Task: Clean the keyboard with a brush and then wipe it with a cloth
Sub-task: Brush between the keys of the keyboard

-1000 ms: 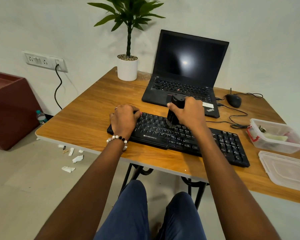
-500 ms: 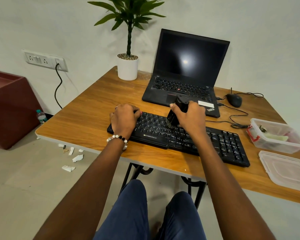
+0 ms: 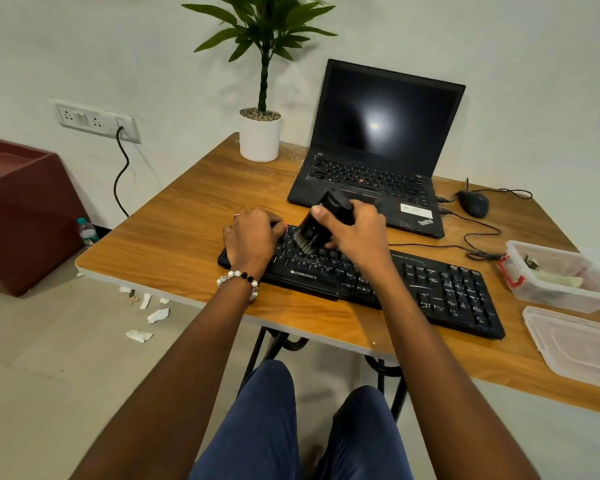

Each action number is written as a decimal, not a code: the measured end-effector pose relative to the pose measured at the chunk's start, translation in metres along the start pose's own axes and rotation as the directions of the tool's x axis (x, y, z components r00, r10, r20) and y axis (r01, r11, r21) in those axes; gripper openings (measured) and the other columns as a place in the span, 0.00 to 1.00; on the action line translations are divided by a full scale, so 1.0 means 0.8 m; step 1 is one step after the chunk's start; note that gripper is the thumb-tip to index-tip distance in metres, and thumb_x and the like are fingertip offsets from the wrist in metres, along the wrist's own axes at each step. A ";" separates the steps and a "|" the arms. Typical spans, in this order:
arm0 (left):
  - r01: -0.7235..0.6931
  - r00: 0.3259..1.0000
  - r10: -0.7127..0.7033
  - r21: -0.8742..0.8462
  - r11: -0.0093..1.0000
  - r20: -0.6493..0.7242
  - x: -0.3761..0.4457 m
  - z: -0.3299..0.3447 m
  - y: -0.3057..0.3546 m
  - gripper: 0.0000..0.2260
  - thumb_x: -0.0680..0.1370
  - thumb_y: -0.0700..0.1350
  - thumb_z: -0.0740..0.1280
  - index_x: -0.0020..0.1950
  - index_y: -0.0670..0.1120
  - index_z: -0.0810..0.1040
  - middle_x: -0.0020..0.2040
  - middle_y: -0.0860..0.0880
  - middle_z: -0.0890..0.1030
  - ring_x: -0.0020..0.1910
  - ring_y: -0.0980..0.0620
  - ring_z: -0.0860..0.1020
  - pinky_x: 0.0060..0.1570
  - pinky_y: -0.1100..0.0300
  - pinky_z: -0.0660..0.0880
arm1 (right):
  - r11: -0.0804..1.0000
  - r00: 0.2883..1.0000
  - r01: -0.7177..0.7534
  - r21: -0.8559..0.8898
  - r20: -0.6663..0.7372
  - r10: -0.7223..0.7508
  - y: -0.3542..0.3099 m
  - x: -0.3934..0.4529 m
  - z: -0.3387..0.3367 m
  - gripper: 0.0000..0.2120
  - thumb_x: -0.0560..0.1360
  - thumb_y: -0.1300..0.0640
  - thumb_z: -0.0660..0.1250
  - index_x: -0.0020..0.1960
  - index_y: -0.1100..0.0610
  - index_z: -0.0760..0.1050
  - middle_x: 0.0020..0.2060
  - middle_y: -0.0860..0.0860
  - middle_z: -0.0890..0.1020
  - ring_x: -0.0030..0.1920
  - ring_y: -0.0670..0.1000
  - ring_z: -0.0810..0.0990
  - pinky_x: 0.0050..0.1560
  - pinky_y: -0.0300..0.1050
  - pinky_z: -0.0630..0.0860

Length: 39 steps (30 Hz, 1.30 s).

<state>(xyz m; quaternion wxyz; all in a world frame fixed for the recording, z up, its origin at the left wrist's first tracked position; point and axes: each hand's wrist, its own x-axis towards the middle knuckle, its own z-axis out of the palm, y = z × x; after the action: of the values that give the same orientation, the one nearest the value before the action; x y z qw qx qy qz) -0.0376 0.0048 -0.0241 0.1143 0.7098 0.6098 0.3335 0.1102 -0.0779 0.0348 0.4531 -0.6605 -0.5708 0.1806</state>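
Gripping the keyboard's (image 3: 361, 282) left end, our left hand (image 3: 253, 240) curls over the keys and pins it on the wooden table (image 3: 174, 244). Beside it, our right hand (image 3: 355, 233) wraps the black brush (image 3: 321, 221), tilted, bristles down on the upper left-hand rows. We judge we're mid-brushing; next we'd sweep rightward toward the number pad, and our own steadying hand covers keys we must reach. Further right: laptop (image 3: 378, 150) just behind, mouse (image 3: 473, 203) and its cable, plastic box (image 3: 555, 275), loose lid (image 3: 575, 344). No cloth clearly seen.
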 end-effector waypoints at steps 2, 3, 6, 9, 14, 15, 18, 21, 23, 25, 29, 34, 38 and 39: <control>-0.004 1.000 0.004 0.006 1.000 0.000 -0.001 -0.001 0.001 0.07 0.76 0.53 0.69 0.51 0.55 0.84 0.52 0.50 0.83 0.58 0.48 0.75 0.55 0.47 0.72 | 0.996 0.995 0.051 -0.071 0.089 -0.045 0.000 0.001 0.004 0.16 0.73 0.43 0.70 0.48 0.56 0.77 0.42 0.53 0.84 0.39 0.51 0.84 0.39 0.53 0.82; -0.006 1.000 0.006 0.009 1.000 0.001 -0.002 -0.002 0.001 0.07 0.76 0.53 0.69 0.51 0.55 0.84 0.52 0.50 0.83 0.58 0.48 0.75 0.55 0.47 0.72 | 0.991 0.988 0.073 -0.112 0.145 -0.057 0.000 0.003 0.003 0.19 0.72 0.41 0.70 0.50 0.57 0.77 0.42 0.53 0.83 0.41 0.52 0.84 0.40 0.54 0.82; -0.007 1.000 0.007 0.005 1.000 0.004 -0.001 -0.001 0.000 0.07 0.76 0.53 0.69 0.52 0.55 0.84 0.52 0.51 0.83 0.58 0.49 0.75 0.55 0.48 0.72 | 0.952 0.950 0.151 -0.268 0.306 -0.065 -0.003 0.014 -0.017 0.23 0.71 0.37 0.69 0.49 0.56 0.76 0.42 0.52 0.82 0.44 0.55 0.81 0.42 0.52 0.80; -0.013 1.000 0.013 0.000 1.000 0.000 -0.001 -0.001 0.000 0.07 0.76 0.53 0.69 0.52 0.55 0.84 0.52 0.51 0.83 0.57 0.49 0.75 0.55 0.47 0.72 | 0.878 0.933 0.233 -0.418 0.351 -0.080 -0.011 0.028 -0.038 0.18 0.72 0.41 0.70 0.45 0.56 0.74 0.38 0.50 0.79 0.42 0.53 0.78 0.36 0.43 0.72; -0.008 1.000 0.008 -0.001 1.000 0.002 -0.001 0.000 0.001 0.08 0.76 0.54 0.69 0.52 0.55 0.84 0.51 0.50 0.83 0.57 0.48 0.75 0.54 0.48 0.72 | 0.987 0.964 0.109 -0.121 0.255 -0.076 -0.013 0.019 -0.024 0.16 0.72 0.44 0.72 0.50 0.55 0.76 0.42 0.52 0.83 0.40 0.52 0.84 0.41 0.54 0.82; -0.009 1.000 0.009 0.000 1.000 0.000 -0.001 0.000 0.001 0.08 0.76 0.54 0.69 0.52 0.55 0.84 0.51 0.50 0.83 0.57 0.48 0.75 0.54 0.48 0.72 | 0.983 0.964 0.124 -0.134 0.252 -0.087 -0.009 0.016 -0.020 0.16 0.73 0.44 0.71 0.51 0.56 0.76 0.42 0.52 0.83 0.40 0.52 0.84 0.42 0.55 0.82; -0.005 1.000 0.005 0.002 1.000 -0.001 -0.001 0.000 0.000 0.08 0.76 0.53 0.69 0.52 0.55 0.84 0.51 0.50 0.83 0.57 0.48 0.75 0.54 0.49 0.72 | 0.963 0.951 0.150 -0.225 0.300 -0.078 -0.001 0.013 -0.026 0.18 0.73 0.43 0.70 0.53 0.56 0.75 0.45 0.52 0.83 0.43 0.52 0.83 0.46 0.55 0.81; -0.006 1.000 0.006 0.002 1.000 -0.002 0.000 0.001 -0.001 0.08 0.76 0.54 0.69 0.52 0.55 0.84 0.51 0.50 0.83 0.56 0.49 0.76 0.54 0.48 0.72 | 0.929 0.928 0.137 -0.344 0.371 0.001 -0.005 0.021 -0.047 0.15 0.73 0.45 0.71 0.49 0.55 0.75 0.43 0.52 0.82 0.43 0.53 0.82 0.44 0.51 0.80; -0.007 1.000 0.007 -0.010 1.000 0.001 0.000 0.001 -0.001 0.08 0.76 0.54 0.69 0.52 0.55 0.84 0.52 0.51 0.83 0.56 0.49 0.76 0.54 0.47 0.73 | 0.884 0.920 0.172 -0.436 0.392 0.014 -0.013 0.026 -0.057 0.13 0.73 0.45 0.71 0.45 0.54 0.73 0.40 0.50 0.79 0.43 0.52 0.80 0.41 0.46 0.77; -0.005 1.000 0.005 -0.023 1.000 0.008 0.000 0.000 -0.001 0.08 0.76 0.53 0.69 0.52 0.55 0.84 0.52 0.51 0.83 0.57 0.49 0.76 0.56 0.46 0.73 | 0.902 0.932 0.172 -0.395 0.361 -0.019 -0.016 0.028 -0.057 0.15 0.73 0.46 0.72 0.47 0.56 0.74 0.41 0.51 0.80 0.44 0.53 0.81 0.43 0.48 0.79; -0.011 1.000 0.011 -0.023 1.000 0.008 -0.001 0.001 0.000 0.08 0.76 0.53 0.69 0.52 0.54 0.84 0.52 0.51 0.83 0.57 0.49 0.76 0.55 0.45 0.73 | 0.988 0.959 0.057 -0.142 0.283 -0.014 -0.011 0.014 -0.035 0.18 0.72 0.46 0.72 0.54 0.58 0.76 0.46 0.53 0.83 0.44 0.53 0.84 0.45 0.55 0.82; -0.007 1.000 0.007 -0.019 1.000 0.009 -0.001 -0.002 0.001 0.08 0.76 0.53 0.69 0.52 0.54 0.84 0.53 0.51 0.83 0.58 0.49 0.75 0.57 0.47 0.71 | 0.947 0.960 0.082 -0.309 0.280 0.008 -0.002 0.010 -0.050 0.17 0.74 0.46 0.70 0.53 0.58 0.75 0.44 0.53 0.82 0.42 0.51 0.81 0.43 0.48 0.80; -0.014 1.000 0.014 -0.016 1.000 0.011 0.000 -0.001 0.000 0.08 0.76 0.53 0.69 0.53 0.54 0.83 0.53 0.51 0.83 0.58 0.49 0.75 0.56 0.46 0.72 | 0.877 0.957 0.105 -0.469 0.286 0.039 -0.001 0.015 -0.075 0.19 0.74 0.45 0.71 0.54 0.59 0.75 0.45 0.54 0.81 0.44 0.52 0.79 0.44 0.47 0.76; -0.013 1.000 0.014 -0.018 1.000 0.010 -0.001 -0.001 0.000 0.08 0.76 0.53 0.69 0.52 0.54 0.83 0.53 0.51 0.83 0.58 0.49 0.75 0.56 0.46 0.72 | 0.880 0.963 0.108 -0.463 0.270 0.024 -0.001 0.016 -0.075 0.18 0.74 0.45 0.71 0.54 0.59 0.75 0.45 0.54 0.81 0.45 0.53 0.79 0.45 0.47 0.77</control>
<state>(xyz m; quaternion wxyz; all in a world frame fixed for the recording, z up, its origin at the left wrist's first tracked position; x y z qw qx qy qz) -0.0382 0.0041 -0.0237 0.1212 0.7145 0.6015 0.3361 0.1588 -0.0897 0.0705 0.2008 -0.7079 -0.6676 0.1132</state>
